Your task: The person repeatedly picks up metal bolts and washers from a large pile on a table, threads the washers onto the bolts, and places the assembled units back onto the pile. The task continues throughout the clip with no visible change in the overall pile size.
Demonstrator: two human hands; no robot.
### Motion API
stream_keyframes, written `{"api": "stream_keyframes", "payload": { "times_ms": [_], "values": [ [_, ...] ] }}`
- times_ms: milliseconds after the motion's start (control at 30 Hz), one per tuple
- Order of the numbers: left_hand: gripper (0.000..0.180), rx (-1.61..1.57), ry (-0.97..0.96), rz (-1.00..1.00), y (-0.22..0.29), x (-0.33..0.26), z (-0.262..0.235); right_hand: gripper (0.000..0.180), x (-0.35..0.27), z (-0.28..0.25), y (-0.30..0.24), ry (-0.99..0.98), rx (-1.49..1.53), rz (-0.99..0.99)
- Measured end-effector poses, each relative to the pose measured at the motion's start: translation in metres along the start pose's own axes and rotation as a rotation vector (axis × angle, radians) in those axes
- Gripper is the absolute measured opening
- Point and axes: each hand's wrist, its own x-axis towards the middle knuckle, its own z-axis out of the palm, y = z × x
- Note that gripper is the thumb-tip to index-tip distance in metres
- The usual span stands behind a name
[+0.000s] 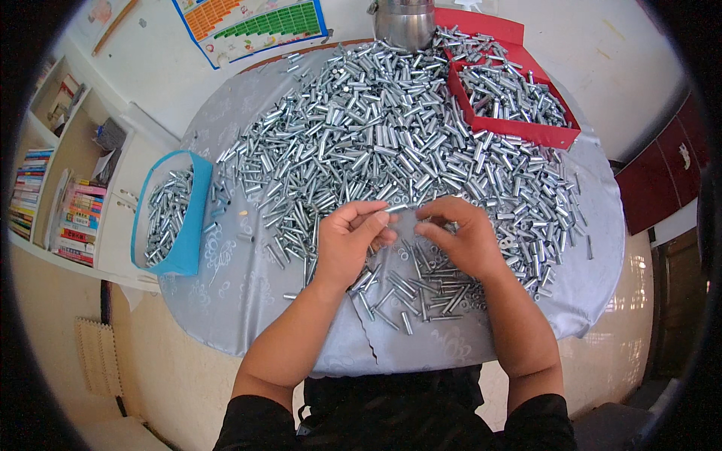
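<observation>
1. The left hand (350, 237) pinches a small metal sleeve (396, 208) between thumb and fingertips, held just above the near part of the tabletop (248, 301). The right hand (462, 233) is curled, its fingertips close on the sleeve's other end; whether it holds a second small part I cannot tell.
2. The sleeve is smooth and short, so a loose pinch could let it slip into the big pile of sleeves (391, 128) just beyond the hands, where it would be lost among the rest.
3. Loose sleeves lie close to the near edge; a wrist sweeping sideways could roll some off onto the floor.
4. The blue bin (184, 248) at the left overhangs the tabletop's rim, so a nudge might tip it.
5. The red tray (519, 129) at the far right is heaped and may spill.
</observation>
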Motion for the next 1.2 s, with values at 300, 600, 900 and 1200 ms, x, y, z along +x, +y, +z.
{"api": "stream_keyframes", "payload": {
  "times_ms": [300, 600, 900, 1200],
  "values": [
    [0.019, 0.008, 0.028, 0.069, -0.004, 0.001, 0.001, 0.012, 0.001, 0.018, 0.008, -0.130, -0.446, -0.419],
    [0.019, 0.017, 0.033, 0.068, -0.002, 0.001, 0.003, 0.017, 0.000, 0.025, 0.010, -0.193, -0.485, -0.350],
    [0.018, 0.015, 0.051, 0.066, -0.004, 0.000, 0.002, 0.010, 0.001, 0.023, 0.011, -0.259, -0.461, -0.315],
    [0.019, 0.041, 0.015, 0.042, -0.003, 0.001, 0.001, 0.010, 0.001, 0.019, 0.010, 0.104, 0.173, 0.203]
  ]
}}
